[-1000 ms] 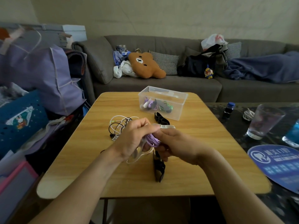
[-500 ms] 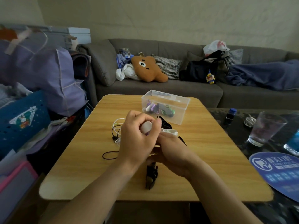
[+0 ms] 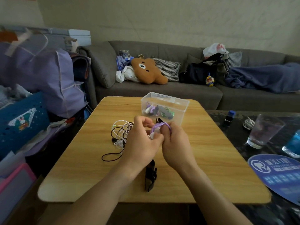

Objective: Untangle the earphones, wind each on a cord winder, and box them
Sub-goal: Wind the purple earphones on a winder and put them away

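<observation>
Head camera, looking down-forward, close over table (image 3: 219, 159).

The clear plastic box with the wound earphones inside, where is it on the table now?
In the head view, the clear plastic box stands at the far edge of the wooden table, slightly right of centre, just beyond both hands and nearest the sofa.
</observation>
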